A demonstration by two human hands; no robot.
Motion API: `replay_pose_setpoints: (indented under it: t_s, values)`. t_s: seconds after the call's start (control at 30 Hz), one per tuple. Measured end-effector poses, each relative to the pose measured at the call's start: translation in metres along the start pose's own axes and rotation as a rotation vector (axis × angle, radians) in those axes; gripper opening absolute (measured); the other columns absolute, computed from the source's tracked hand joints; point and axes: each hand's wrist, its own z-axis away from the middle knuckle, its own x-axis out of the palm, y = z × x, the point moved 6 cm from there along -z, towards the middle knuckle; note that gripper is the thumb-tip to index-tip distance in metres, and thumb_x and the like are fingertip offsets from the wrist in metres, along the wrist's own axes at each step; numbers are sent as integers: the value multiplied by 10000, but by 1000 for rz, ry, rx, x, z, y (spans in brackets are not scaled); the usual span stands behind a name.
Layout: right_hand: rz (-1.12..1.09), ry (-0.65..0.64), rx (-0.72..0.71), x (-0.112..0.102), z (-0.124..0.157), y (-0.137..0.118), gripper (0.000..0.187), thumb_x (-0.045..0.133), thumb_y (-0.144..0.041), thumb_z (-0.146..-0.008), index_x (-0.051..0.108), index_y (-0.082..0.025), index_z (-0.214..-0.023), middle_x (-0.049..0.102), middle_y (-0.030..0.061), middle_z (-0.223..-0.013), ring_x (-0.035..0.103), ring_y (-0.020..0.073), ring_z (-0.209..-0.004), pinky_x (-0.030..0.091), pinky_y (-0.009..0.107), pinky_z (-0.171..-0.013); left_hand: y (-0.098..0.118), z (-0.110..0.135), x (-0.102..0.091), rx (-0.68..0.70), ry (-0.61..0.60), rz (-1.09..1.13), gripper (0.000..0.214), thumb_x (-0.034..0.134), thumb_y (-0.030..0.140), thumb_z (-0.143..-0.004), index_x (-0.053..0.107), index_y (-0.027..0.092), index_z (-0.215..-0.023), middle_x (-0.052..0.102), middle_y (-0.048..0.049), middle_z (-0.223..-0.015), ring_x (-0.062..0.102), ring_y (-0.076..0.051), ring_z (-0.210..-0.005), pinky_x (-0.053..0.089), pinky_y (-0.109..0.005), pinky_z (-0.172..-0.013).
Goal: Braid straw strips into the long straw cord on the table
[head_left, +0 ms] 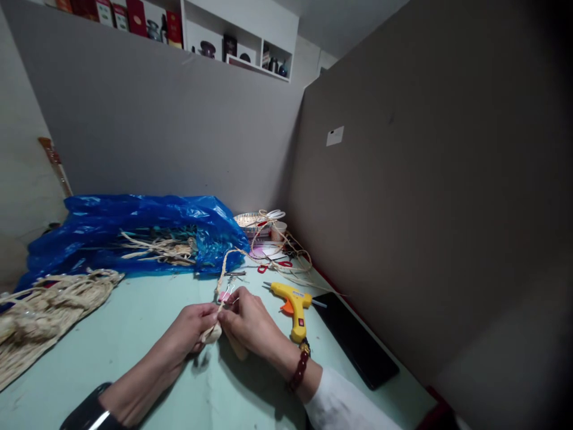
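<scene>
Over the table (pixel 147 310), left hand (pixel 193 325) and right hand (pixel 247 321), nearly touching, fold into pinches on a pale straw strand (pixel 221 279).

Boxes (pixel 136 17) and perhaps vases (pixel 207 49) line a white shelf (pixel 268 25).

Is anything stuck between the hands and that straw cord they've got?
Nothing visible is: the left hand and right hand both have the straw cord in their fingers. The yellow glue gun lies off to the right.
</scene>
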Motion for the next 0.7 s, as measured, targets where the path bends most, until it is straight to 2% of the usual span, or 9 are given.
replay_pose_setpoints:
  t_s: [0.17, 0.3, 0.43, 0.53, 0.6, 0.7]
  values:
    - [-183, -120, 109, 11, -4, 10, 181, 534, -237, -833, 528, -137, -984, 651, 61, -803, 592, 163, -672, 390, 219, -552, -5, 1, 5, 34, -8, 24, 388, 655, 495, -541, 540, 166, -711, 512, 46, -494, 255, -25, -377, 90, -188, -413]
    - [-42, -97, 13, 9, -4, 7, 147, 527, -202, -821, 591, -123, -927, 679, 106, -865, 606, 187, -755, 395, 230, -599, -10, -1, 5, 89, 15, -8, 415, 618, 530, -570, 536, 167, -755, 504, 71, -513, 235, -24, -367, 112, -194, -408]
    - [-36, -53, -32, 7, -2, 3, 184, 477, -169, -824, 651, -150, -882, 687, 68, -772, 594, 174, -732, 375, 234, -626, -12, -5, 3, 122, 32, -92, 421, 586, 535, -579, 511, 184, -797, 500, 82, -487, 295, -63, -377, 175, -209, -407]
    - [26, -2, -82, 2, 0, -2, 215, 480, -194, -841, 638, -155, -701, 636, 45, -644, 507, 141, -606, 308, 245, -569, -9, -4, 0, 161, 52, -184, 370, 539, 516, -626, 486, 207, -820, 539, 73, -482, 353, -99, -392, 238, -226, -438]
    - [45, -1, -92, 1, 1, -2, 248, 489, -171, -824, 595, -151, -601, 562, 15, -554, 425, 115, -537, 258, 249, -530, -4, 0, -2, 194, 49, -269, 289, 535, 479, -646, 491, 216, -757, 584, 44, -487, 430, -131, -434, 293, -247, -485]
    - [-25, 4, -66, 0, 2, 0, 225, 520, -139, -783, 579, -137, -565, 468, -23, -507, 363, 94, -522, 229, 237, -505, 7, 10, -2, 242, 50, -427, 202, 531, 411, -696, 503, 218, -643, 635, 8, -520, 530, -173, -532, 341, -275, -580]
